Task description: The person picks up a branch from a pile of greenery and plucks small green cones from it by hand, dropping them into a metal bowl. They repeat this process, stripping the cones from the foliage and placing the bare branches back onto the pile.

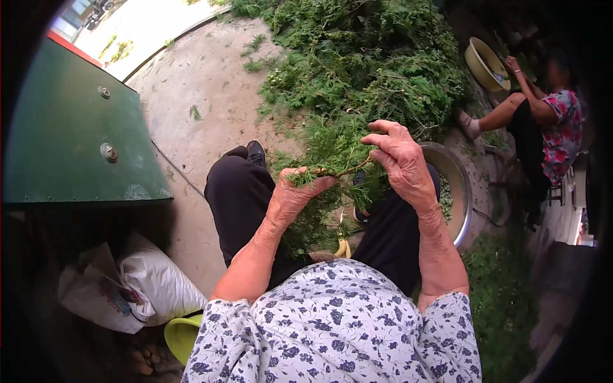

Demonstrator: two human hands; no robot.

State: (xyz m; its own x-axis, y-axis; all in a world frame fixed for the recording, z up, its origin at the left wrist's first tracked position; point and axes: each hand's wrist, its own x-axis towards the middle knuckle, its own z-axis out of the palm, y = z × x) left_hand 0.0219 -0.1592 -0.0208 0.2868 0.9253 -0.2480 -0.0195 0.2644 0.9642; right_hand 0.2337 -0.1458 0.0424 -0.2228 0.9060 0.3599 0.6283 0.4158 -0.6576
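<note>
My left hand [295,195] is closed round a leafy evergreen branch [348,170], thumb pointing right along the stem. At the stem's bare right end is my right hand [402,159], with its thumb and fingertips at the stem and the upper fingers partly stretched out. More green sprigs hang below the hands between my knees. A yellow-handled cutting tool [343,247] lies near my lap, its upper part partly hidden by foliage. Beside my right knee stands a metal basin [464,191] holding small green pieces.
A large heap of evergreen branches [364,60] lies ahead. At the right, another person [559,121] sits by a yellow basin [474,64]. To the left are a green metal cabinet [70,134], white sacks [159,284], a lime-green tub [179,335] and a cable [175,167] on the ground.
</note>
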